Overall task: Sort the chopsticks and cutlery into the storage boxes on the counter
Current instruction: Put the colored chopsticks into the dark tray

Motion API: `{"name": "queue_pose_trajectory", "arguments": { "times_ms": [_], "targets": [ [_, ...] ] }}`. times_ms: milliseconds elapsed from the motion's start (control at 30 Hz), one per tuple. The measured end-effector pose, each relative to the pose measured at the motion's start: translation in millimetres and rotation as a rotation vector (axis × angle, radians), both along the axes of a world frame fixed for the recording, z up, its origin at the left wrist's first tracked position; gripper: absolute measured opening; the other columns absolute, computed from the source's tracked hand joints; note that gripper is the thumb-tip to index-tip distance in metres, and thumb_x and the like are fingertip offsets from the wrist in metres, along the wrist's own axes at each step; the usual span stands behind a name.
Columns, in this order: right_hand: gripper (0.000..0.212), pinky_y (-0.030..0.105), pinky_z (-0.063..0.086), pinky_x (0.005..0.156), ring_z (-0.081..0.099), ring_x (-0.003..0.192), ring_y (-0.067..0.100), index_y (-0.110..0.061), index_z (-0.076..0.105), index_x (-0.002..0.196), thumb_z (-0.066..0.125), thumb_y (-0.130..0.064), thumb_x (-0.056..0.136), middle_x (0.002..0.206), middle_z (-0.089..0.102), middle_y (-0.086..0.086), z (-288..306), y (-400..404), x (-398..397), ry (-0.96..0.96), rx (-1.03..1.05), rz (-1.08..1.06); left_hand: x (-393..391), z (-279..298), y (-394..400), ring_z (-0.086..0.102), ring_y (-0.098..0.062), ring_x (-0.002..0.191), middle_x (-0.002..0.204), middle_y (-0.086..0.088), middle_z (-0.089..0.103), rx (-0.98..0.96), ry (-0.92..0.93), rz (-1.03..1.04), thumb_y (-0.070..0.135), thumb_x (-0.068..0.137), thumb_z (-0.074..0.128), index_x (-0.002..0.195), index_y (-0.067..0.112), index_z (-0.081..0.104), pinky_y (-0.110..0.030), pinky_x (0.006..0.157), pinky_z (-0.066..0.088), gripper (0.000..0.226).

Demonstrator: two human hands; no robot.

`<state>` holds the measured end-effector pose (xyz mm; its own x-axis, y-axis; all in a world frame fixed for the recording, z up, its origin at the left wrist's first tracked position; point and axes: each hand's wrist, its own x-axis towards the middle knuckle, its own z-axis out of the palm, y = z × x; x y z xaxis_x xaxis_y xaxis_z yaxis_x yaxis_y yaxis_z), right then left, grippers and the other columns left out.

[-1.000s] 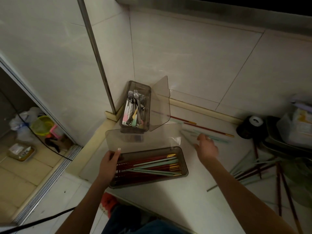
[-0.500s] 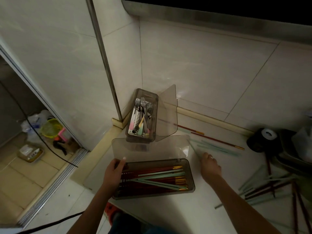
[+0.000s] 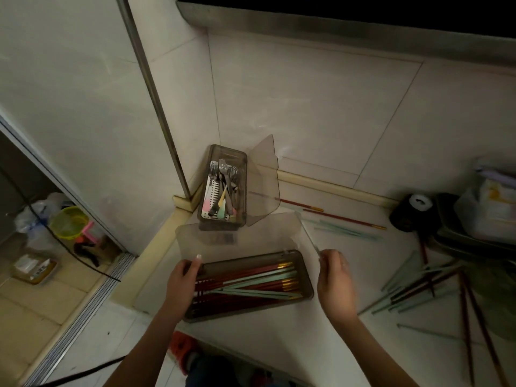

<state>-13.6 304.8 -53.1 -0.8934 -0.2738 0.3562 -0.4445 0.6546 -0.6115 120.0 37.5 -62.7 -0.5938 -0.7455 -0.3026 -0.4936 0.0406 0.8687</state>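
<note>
The pale counter (image 3: 349,275) runs into the tiled corner, dim under poor light; on it, nearest the person, lies the long smoky chopstick box (image 3: 305,286) with its lid (image 3: 251,236) standing open behind it, red-and-gold and mint chopsticks lying lengthwise inside; tucked into the corner beyond is the smaller cutlery box (image 3: 205,216), its own lid (image 3: 265,185) swung out to the right, forks and spoons and pastel handles heaped in it; off to the right a scatter of loose chopsticks (image 3: 418,286) fans across the counter, and a few more (image 3: 346,231) lie near the wall; the left hand (image 3: 183,277) grips the left end of the chopstick box, thumb up over the rim; the right hand (image 3: 335,277) is just beside the box's right end, fingers curled, pinching a mint chopstick (image 3: 308,236) that slants up and away toward the open lid.
</note>
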Motion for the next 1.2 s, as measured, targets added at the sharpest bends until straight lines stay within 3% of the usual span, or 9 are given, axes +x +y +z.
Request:
{"name": "queue_pose_trajectory", "arguments": {
  "times_ms": [167, 300, 400, 500, 633, 800, 1100, 1200],
  "targets": [
    [0.014, 0.039, 0.047, 0.067, 0.056, 0.076, 0.025, -0.01, 0.053, 0.098, 0.044, -0.002, 0.09, 0.086, 0.058, 0.007, -5, 10, 22, 0.036, 0.007, -0.081, -1, -5, -3, 0.059, -0.021, 0.081, 0.083, -0.007, 0.063, 0.019, -0.01, 0.036, 0.043, 0.095, 0.048, 0.09, 0.007, 0.059, -0.032, 0.072, 0.039, 0.039],
    [0.023, 0.033, 0.034, 0.074, 0.056, 0.079, 0.023, -0.026, 0.047, 0.098, 0.049, -0.01, 0.081, 0.087, 0.059, -0.001, -4, 4, 35, 0.138, 0.271, 0.175, -1, -7, -4, 0.058, -0.02, 0.081, 0.085, -0.007, 0.063, 0.03, -0.018, 0.046, 0.046, 0.094, 0.049, 0.088, 0.009, 0.06, -0.033, 0.075, 0.041, 0.039],
    [0.016, 0.027, 0.03, 0.077, 0.055, 0.086, 0.018, -0.028, 0.055, 0.1, 0.047, -0.021, 0.088, 0.091, 0.061, -0.005, 3, -20, 34, 0.138, 0.247, 0.351, -2, -5, -3, 0.058, -0.021, 0.083, 0.088, -0.008, 0.063, 0.026, -0.006, 0.048, 0.044, 0.094, 0.049, 0.092, 0.007, 0.059, -0.032, 0.076, 0.04, 0.038],
    [0.027, 0.026, 0.028, 0.092, 0.056, 0.098, 0.015, -0.026, 0.064, 0.105, 0.041, -0.033, 0.094, 0.101, 0.065, -0.008, 8, -42, 28, 0.14, 0.281, 0.472, -2, -4, -3, 0.058, -0.022, 0.084, 0.088, -0.007, 0.063, 0.038, 0.009, 0.059, 0.044, 0.094, 0.049, 0.093, 0.007, 0.06, -0.032, 0.077, 0.041, 0.038],
    [0.033, 0.03, 0.028, 0.093, 0.055, 0.104, 0.019, -0.026, 0.061, 0.109, 0.033, -0.035, 0.094, 0.107, 0.064, -0.003, 4, -30, 1, -0.004, 0.274, 0.269, -2, -6, -4, 0.059, -0.022, 0.083, 0.087, -0.006, 0.063, 0.036, -0.006, 0.055, 0.046, 0.094, 0.048, 0.095, 0.008, 0.06, -0.032, 0.076, 0.041, 0.04],
    [0.028, 0.04, 0.035, 0.097, 0.05, 0.117, 0.025, -0.02, 0.053, 0.123, 0.047, -0.024, 0.096, 0.125, 0.057, 0.004, -1, 18, -45, -0.192, 0.449, 0.004, -2, -8, -4, 0.058, -0.023, 0.083, 0.088, -0.008, 0.062, -0.004, -0.005, 0.036, 0.044, 0.095, 0.048, 0.095, 0.005, 0.059, -0.033, 0.078, 0.041, 0.041],
    [0.054, 0.044, 0.035, 0.105, 0.033, 0.136, 0.025, -0.016, 0.023, 0.147, 0.044, -0.024, 0.099, 0.152, 0.03, 0.005, -4, 12, -132, -0.361, 0.807, 0.016, -2, -3, -2, 0.058, -0.014, 0.075, 0.08, -0.003, 0.062, -0.073, 0.014, -0.003, 0.036, 0.098, 0.044, 0.089, 0.006, 0.058, -0.019, 0.064, 0.039, 0.034],
    [0.049, 0.045, 0.038, 0.102, 0.039, 0.131, 0.026, -0.014, 0.031, 0.142, 0.045, -0.027, 0.098, 0.144, 0.039, 0.008, -13, 7, -144, -0.396, 0.818, 0.021, -1, -4, -3, 0.06, -0.014, 0.079, 0.084, -0.003, 0.064, -0.062, 0.016, -0.022, 0.037, 0.098, 0.043, 0.091, 0.009, 0.059, -0.02, 0.065, 0.041, 0.033]
  ]
}}
